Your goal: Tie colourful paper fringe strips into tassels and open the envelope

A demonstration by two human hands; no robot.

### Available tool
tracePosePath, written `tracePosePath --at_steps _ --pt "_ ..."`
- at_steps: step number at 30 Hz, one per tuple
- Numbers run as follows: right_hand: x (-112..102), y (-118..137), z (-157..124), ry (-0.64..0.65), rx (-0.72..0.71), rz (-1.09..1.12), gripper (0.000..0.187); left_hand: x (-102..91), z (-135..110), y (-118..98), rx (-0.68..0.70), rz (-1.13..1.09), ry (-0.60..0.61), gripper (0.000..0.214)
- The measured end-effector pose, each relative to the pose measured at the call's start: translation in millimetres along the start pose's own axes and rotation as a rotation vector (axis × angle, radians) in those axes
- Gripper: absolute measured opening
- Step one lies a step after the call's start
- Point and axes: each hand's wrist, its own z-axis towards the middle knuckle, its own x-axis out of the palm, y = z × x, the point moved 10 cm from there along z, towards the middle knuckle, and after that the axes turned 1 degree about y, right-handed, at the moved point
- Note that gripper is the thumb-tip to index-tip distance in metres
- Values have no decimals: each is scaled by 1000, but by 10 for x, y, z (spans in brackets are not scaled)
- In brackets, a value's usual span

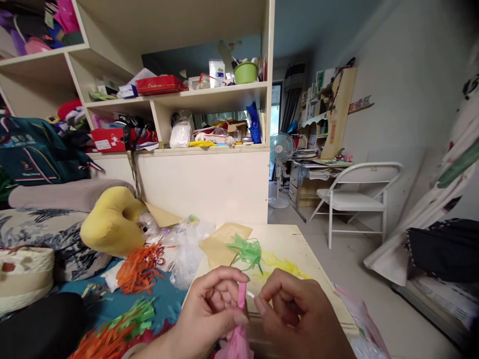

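My left hand (207, 311) pinches a pink strip of paper (239, 324) between thumb and fingers at the bottom centre. Close beside it, my right hand (299, 314) holds a small white piece (250, 295) at its fingertips, almost touching the top of the pink strip. Both hands hover over the near end of a small pale wooden table (299, 249). Green paper strips (247, 252) and yellow paper strips (284, 267) lie on the table just beyond my hands, beside a brown envelope (220, 244).
Orange strips (140, 271) and mixed green and orange strips (116, 331) lie on the bed at left, near clear plastic bags (187, 249) and a yellow cushion (112, 224). A cluttered shelf unit (209, 179) stands behind; a white folding chair (355, 199) and fan (280, 149) stand at right.
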Motion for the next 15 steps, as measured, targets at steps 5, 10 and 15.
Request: tracePosePath --at_steps 5,10,15 --pt "31 50 4 8 -48 -10 17 36 -16 -56 43 20 10 30" --pt "29 46 -13 -7 -28 -21 14 63 -5 -88 52 38 4 28" --pt "-2 20 -34 -42 10 5 15 5 -29 -98 84 121 -28 27"
